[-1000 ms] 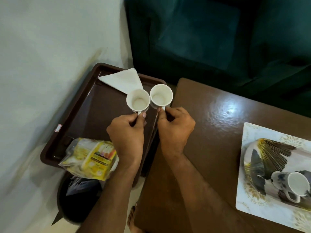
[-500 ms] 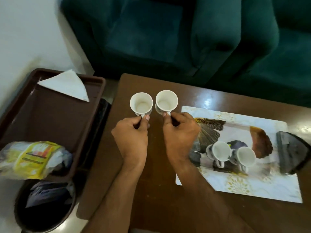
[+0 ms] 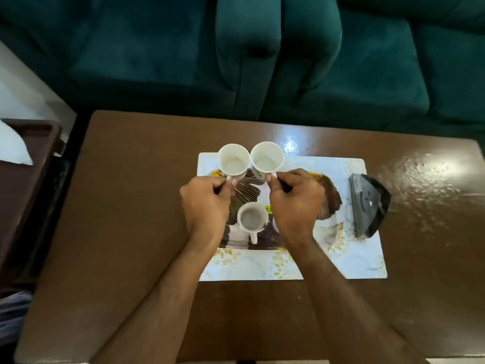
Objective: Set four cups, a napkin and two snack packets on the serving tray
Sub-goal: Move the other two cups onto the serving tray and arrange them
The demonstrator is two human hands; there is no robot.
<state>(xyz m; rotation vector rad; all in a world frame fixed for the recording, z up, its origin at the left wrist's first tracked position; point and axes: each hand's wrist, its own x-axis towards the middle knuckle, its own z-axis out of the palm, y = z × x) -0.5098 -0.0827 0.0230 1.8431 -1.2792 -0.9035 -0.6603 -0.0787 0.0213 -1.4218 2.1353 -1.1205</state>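
Note:
My left hand pinches the handle of a white cup, and my right hand pinches the handle of a second white cup. Both cups are upright, side by side and almost touching, over the far left part of the white patterned serving tray. A third white cup stands on the tray between my wrists. Only a sliver of another cup shows behind my right hand. The white napkin lies in a brown tray at the far left.
The serving tray lies on a glossy brown table. A black triangular object rests on the tray's right edge. A dark green sofa stands behind the table. Something grey sits low at the left edge.
Both hands have carried the two cups rightward, from above the brown tray across the table to above the patterned serving tray. The view has swung right with them.

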